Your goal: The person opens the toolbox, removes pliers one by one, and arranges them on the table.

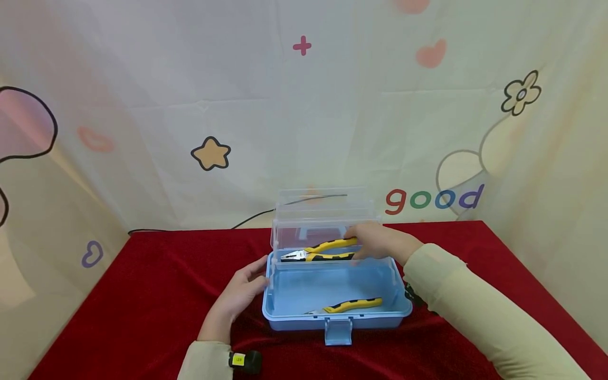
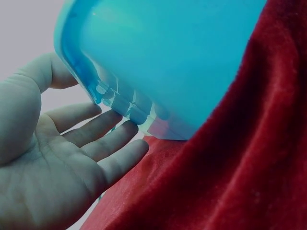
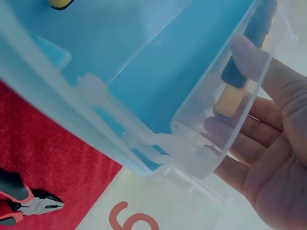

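A light blue toolbox point(image 1: 339, 323) stands on the red cloth, its clear lid point(image 1: 328, 203) raised. Pliers with yellow-and-black handles point(image 1: 328, 257) lie in the clear upper tray point(image 3: 192, 127) at the back. My right hand point(image 1: 380, 243) is at their handle ends; in the right wrist view its thumb overlaps a handle, with the fingers on the other side. A second yellow-and-black pair of pliers point(image 1: 353, 305) lies in the box near the front wall. My left hand point(image 2: 62, 153) rests against the box's left side, its fingers nearly straight and holding nothing.
Pliers with red-and-black handles point(image 3: 33, 206) lie on the red cloth point(image 1: 157, 295) beyond the box's right end. The front latch point(image 1: 338, 332) hangs down. Behind the table hangs a printed curtain point(image 1: 247, 121), with a thin black cable point(image 1: 254, 217) before it.
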The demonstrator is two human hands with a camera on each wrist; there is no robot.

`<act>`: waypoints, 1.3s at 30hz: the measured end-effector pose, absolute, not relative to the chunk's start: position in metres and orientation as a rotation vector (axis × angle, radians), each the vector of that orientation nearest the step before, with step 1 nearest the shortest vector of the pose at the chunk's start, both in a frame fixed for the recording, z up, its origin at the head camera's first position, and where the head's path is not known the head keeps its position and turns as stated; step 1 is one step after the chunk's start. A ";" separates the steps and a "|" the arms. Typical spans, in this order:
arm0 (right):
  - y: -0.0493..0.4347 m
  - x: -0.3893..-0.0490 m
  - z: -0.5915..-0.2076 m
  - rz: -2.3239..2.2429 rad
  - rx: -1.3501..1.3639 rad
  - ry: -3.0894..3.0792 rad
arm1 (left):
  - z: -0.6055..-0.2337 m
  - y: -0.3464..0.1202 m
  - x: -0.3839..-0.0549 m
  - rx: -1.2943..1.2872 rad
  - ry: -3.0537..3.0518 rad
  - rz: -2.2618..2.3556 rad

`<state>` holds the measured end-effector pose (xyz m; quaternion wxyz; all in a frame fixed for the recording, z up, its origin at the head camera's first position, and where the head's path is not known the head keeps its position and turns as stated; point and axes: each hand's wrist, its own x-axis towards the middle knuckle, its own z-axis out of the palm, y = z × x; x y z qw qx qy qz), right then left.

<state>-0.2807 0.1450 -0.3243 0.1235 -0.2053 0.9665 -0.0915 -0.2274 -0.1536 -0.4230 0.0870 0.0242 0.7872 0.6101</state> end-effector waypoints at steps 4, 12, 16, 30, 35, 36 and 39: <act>0.145 -0.282 -0.321 -0.284 -0.611 2.802 | -0.423 -0.155 -0.228 0.075 2.332 1.823; 0.155 -0.283 -0.309 -0.339 -0.625 2.739 | -0.422 -0.155 -0.228 0.086 2.338 1.821; 0.159 -0.283 -0.304 -0.422 -0.668 2.698 | -0.421 -0.154 -0.228 0.083 2.348 1.809; 0.159 -0.279 -0.304 -0.466 -0.671 2.612 | -0.421 -0.155 -0.227 0.074 2.340 1.811; 0.160 -0.278 -0.305 -0.487 -0.662 2.624 | -0.422 -0.155 -0.227 0.079 2.332 1.824; 0.160 -0.277 -0.306 -0.492 -0.664 2.629 | -0.422 -0.155 -0.227 0.077 2.333 1.824; 0.161 -0.275 -0.307 -0.516 -0.661 2.654 | -0.421 -0.155 -0.227 0.068 2.339 1.818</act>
